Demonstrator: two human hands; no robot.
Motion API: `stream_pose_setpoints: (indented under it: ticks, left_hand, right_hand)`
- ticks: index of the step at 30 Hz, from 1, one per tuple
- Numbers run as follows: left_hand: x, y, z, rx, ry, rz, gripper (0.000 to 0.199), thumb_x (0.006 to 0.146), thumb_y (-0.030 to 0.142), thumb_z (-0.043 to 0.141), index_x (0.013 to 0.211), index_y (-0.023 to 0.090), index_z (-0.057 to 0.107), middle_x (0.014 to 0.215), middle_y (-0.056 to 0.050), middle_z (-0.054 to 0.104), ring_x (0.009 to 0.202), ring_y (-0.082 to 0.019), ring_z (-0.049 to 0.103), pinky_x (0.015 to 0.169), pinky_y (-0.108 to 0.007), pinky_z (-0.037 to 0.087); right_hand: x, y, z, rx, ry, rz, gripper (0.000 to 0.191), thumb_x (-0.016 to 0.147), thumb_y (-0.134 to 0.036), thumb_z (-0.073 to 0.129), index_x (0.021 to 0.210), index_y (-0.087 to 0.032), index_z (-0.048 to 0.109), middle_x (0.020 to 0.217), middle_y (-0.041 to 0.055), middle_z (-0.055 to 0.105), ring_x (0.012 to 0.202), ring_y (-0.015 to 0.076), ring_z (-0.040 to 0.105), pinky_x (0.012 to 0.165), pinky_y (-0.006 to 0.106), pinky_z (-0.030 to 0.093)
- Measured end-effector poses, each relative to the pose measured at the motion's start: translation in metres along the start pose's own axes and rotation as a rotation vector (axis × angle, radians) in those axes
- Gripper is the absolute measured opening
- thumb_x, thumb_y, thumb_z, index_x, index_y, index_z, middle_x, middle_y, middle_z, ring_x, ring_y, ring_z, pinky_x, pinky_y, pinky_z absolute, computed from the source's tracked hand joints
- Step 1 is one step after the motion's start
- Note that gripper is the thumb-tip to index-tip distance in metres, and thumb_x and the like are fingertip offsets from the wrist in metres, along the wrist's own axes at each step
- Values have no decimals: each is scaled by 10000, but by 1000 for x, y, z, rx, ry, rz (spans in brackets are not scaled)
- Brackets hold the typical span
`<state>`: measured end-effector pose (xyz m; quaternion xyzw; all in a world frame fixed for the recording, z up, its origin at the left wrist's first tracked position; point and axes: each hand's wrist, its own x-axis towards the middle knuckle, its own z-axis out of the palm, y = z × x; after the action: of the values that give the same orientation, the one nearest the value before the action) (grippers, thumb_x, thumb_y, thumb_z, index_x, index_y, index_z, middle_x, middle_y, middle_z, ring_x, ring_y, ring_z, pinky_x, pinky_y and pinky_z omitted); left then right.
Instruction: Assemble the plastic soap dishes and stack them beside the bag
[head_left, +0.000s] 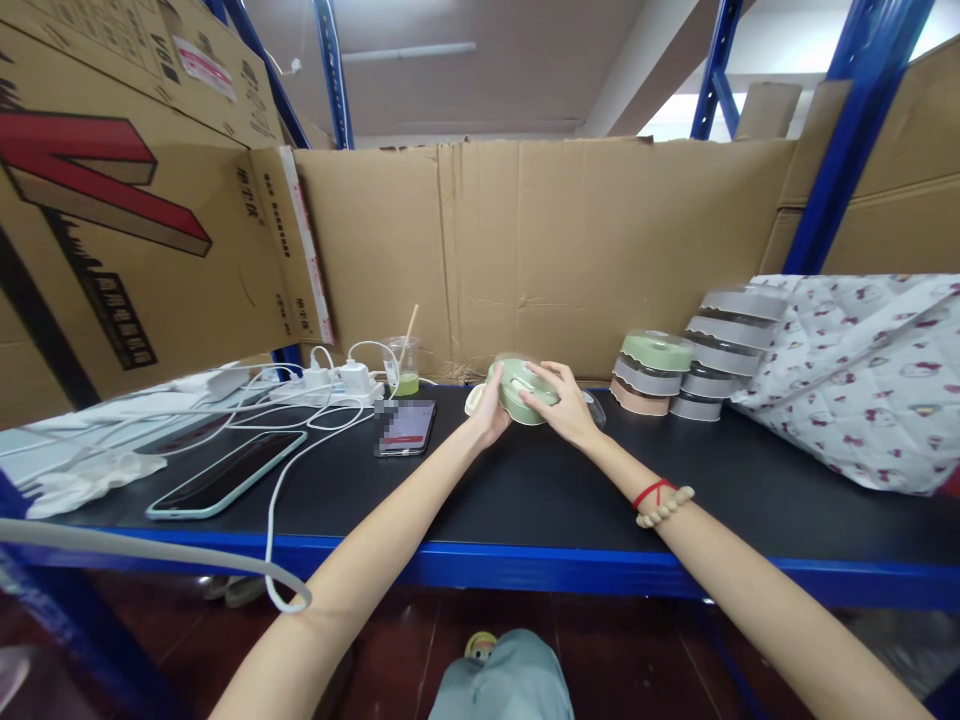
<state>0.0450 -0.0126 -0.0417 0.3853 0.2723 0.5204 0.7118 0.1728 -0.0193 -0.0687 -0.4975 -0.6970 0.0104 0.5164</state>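
A flat, round, light green roll with a wavy lower edge [512, 376] is held a little above the black shelf top, near its middle. My left hand [491, 408] grips it from the left side, with the thumb against its face. My right hand [568, 405] closes on it from the right, fingers over the top and thumb across the front. Partly hidden behind my left hand is a small whitish object [473, 400]. Another dark, shiny object [596, 409] shows behind my right hand; its kind cannot be made out.
To the right stand stacks of similar rolls, with a green one [657, 352] on top and grey ones [731, 330] behind. Beyond them leans a patterned quilted bag [862, 385]. On the left lie two phones [229, 475], a power strip [330, 385], cables and a cup [403, 365].
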Motion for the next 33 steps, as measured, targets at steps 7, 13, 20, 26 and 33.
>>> stream_pose_setpoints:
  ticks: [7,13,20,26,33]
  left_hand:
    - [-6,3,5,-82,24,-36,352,946,339,362,992,110,624,909,-95,703,810,-162,669,794,-267,519]
    - [-6,3,5,-101,26,-42,288,936,289,401,973,110,623,692,-22,670,582,-106,613,720,-228,511]
    - [-4,3,3,-92,10,-39,300,909,266,410,1021,98,631,764,-60,693,756,-161,661,841,-282,493]
    - [-5,4,2,-120,52,-15,292,881,239,409,1005,91,628,742,-57,683,735,-166,652,822,-284,497]
    - [-7,11,3,-205,172,36,290,884,227,368,933,94,621,694,-42,660,624,-134,613,744,-259,510]
  right_hand:
    - [0,3,0,-28,-11,-45,478,786,-538,572,1190,-289,629,1244,60,489,1219,221,465,1050,380,375]
    - [-1,2,3,-39,4,-73,532,817,-630,465,1175,-279,647,1244,82,498,1190,254,494,1027,444,390]
    - [0,3,5,18,11,-90,580,853,-656,359,1158,-263,657,1236,90,504,1192,253,492,1047,457,365]
    - [1,7,6,46,-31,-116,512,877,-571,387,1177,-240,637,1275,96,476,1241,240,454,1065,441,355]
    - [2,12,0,-230,-128,-425,668,704,-330,667,1335,-215,481,1381,119,418,1314,282,367,1053,490,365]
